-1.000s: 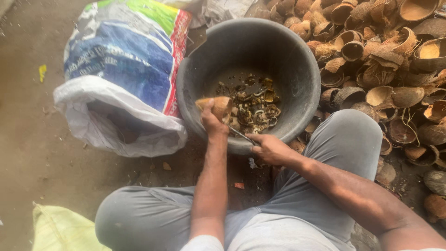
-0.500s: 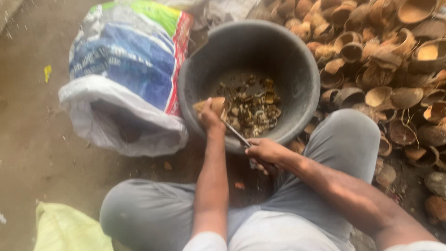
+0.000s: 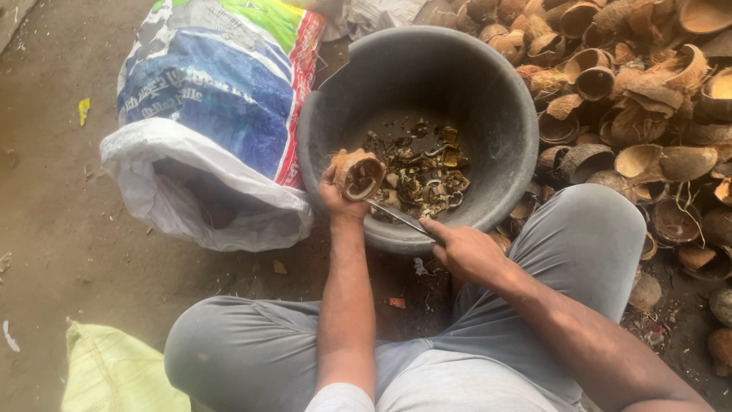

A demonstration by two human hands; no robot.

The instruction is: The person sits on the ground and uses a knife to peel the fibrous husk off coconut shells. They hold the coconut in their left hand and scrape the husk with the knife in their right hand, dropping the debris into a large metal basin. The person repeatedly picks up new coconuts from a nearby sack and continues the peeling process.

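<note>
Head cam: left hand [image 3: 335,200] grips fibrous coconut shell [image 3: 357,174], right hand [image 3: 465,250] clasps thin metal blade [image 3: 398,217].

- The bare dirt floor [image 3: 69,252] fills the left side of the frame, brown and dusty.
- A dark round tub [image 3: 488,91] stands on it at upper centre.
- A blue, green and white woven sack [image 3: 213,99] lies just left of the tub, its mouth open.
- A heap of coconut shells [image 3: 640,99] covers the floor at upper right, touching the tub.
- A pale yellow-green bag [image 3: 114,374] lies at the lower left.
- A small yellow scrap [image 3: 84,111] lies at upper left.
</note>
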